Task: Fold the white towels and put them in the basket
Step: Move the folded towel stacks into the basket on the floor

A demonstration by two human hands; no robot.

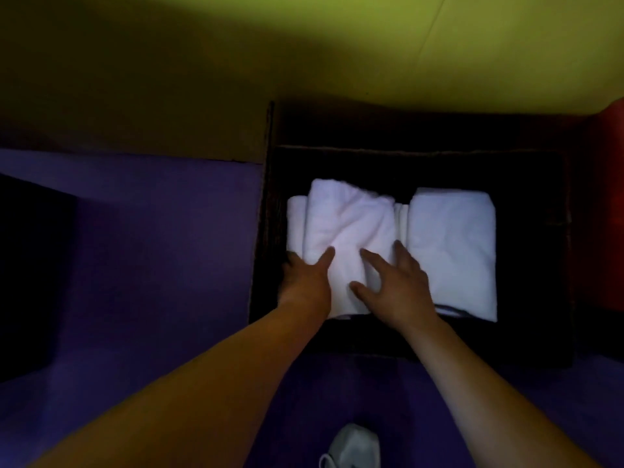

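Observation:
A dark basket [266,231] stands on the floor, seen from above. Inside lie folded white towels: a left pile [344,224] with a rumpled top towel, and a flat folded towel [452,251] on the right. My left hand [305,278] rests on the left pile's near left edge, thumb on top and fingers down its side. On the pile's near right part lies my right hand [395,282], palm down with fingers spread. Neither hand clearly grips the cloth.
The basket sits on a purple floor [162,265] against a yellow-green wall [337,45]. A red object [611,197] borders it on the right. A dark shape [30,282] lies at the far left. A grey shoe [351,447] shows at the bottom.

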